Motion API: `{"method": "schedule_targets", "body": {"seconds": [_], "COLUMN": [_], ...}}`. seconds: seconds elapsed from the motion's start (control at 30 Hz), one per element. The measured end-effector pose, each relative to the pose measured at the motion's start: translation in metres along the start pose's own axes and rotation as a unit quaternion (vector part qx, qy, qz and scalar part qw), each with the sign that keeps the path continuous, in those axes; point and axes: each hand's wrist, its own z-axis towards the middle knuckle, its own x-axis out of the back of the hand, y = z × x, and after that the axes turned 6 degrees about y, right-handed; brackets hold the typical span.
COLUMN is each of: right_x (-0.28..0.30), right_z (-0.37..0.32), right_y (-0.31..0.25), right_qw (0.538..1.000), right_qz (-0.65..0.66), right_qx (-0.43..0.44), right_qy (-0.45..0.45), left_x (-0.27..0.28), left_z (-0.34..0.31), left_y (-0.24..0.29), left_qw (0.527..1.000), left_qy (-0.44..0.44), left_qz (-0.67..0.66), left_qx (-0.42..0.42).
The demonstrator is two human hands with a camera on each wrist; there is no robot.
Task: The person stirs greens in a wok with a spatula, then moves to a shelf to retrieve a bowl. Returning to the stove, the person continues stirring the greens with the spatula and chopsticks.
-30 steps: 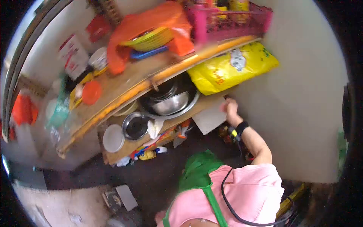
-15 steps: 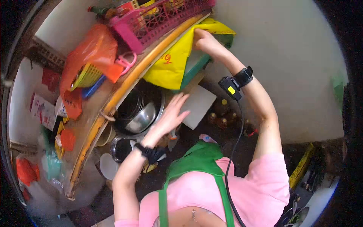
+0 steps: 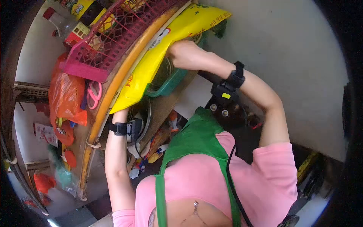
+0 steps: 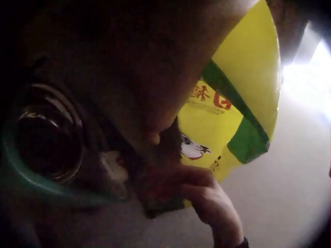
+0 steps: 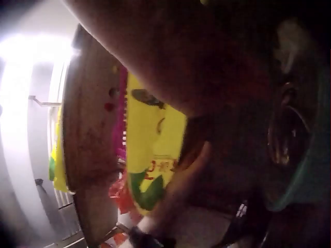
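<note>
A yellow bag or sheet (image 3: pixel 141 73) with printing hangs along the shelf edge, over a teal container (image 3: pixel 172 87) with clear, round-rimmed items inside. My right hand (image 3: pixel 187 55) grips the bag's lower edge with bent fingers, above the container; the left wrist view shows this hand (image 4: pixel 209 199) beside the yellow sheet (image 4: pixel 207 126). In the head view my left hand is hidden behind the bag's lower left end, with only the wrist below it showing. The right wrist view shows the left hand (image 5: pixel 181 191) blurred against the sheet (image 5: pixel 155 139), its fingers partly hidden.
On the upper shelf stand a magenta basket (image 3: pixel 85 72), bottles (image 3: pixel 70 32), pink-handled scissors (image 3: pixel 94 94) and an orange plastic bag (image 3: pixel 66 92). The orange shelf edge (image 3: pixel 107 98) runs diagonally. Bottles (image 3: pixel 225 112) stand low, by the wall (image 3: pixel 291 72) on the right.
My left hand has gone from in front of the lower shelf to behind the bag. My right hand has moved left and down with the bag's edge. The view has shifted closer to the shelf.
</note>
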Motion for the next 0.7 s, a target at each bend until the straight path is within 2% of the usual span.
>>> {"method": "schedule_targets", "body": {"seconds": [0.03, 0.07, 0.1, 0.13, 0.17, 0.23, 0.5, 0.6, 0.7], "right_x": [-0.009, -0.042, -0.056, -0.057, -0.054, -0.059, -0.088, -0.093, -0.095], "right_z": [0.005, 0.015, 0.012, 0.018, -0.004, 0.003, 0.062, 0.079, 0.048], "right_y": [0.006, 0.038, 0.049, 0.051, 0.059, 0.051, 0.003, 0.005, 0.014], "right_qw": [0.999, 0.98, 0.953, 0.952, 0.955, 0.96, 0.953, 0.942, 0.932], "right_qz": [-0.02, -0.09, 0.027, 0.031, 0.048, 0.085, 0.221, 0.268, 0.307], "right_qx": [0.036, 0.172, 0.227, 0.23, 0.21, 0.17, 0.001, -0.046, -0.096], "right_qy": [0.008, 0.034, 0.198, 0.2, 0.203, 0.205, 0.208, 0.199, 0.165], "left_x": [-0.002, -0.003, -0.002, -0.003, -0.003, -0.003, -0.007, -0.011, -0.013], "left_z": [0.003, -0.004, -0.02, -0.027, -0.033, -0.035, -0.021, -0.023, -0.042], "left_y": [0.002, 0.005, 0.008, 0.011, 0.013, 0.015, 0.019, 0.024, 0.029], "left_qw": [1.0, 1.0, 0.999, 0.999, 0.998, 0.995, 0.974, 0.964, 0.945], "left_qy": [-0.004, -0.007, -0.011, -0.016, -0.02, -0.026, -0.052, -0.042, -0.024], "left_qz": [-0.012, -0.024, -0.035, -0.046, -0.06, -0.091, -0.21, -0.251, -0.31], "left_qx": [0.008, 0.015, 0.02, 0.024, 0.028, 0.038, 0.07, 0.082, 0.104]}}
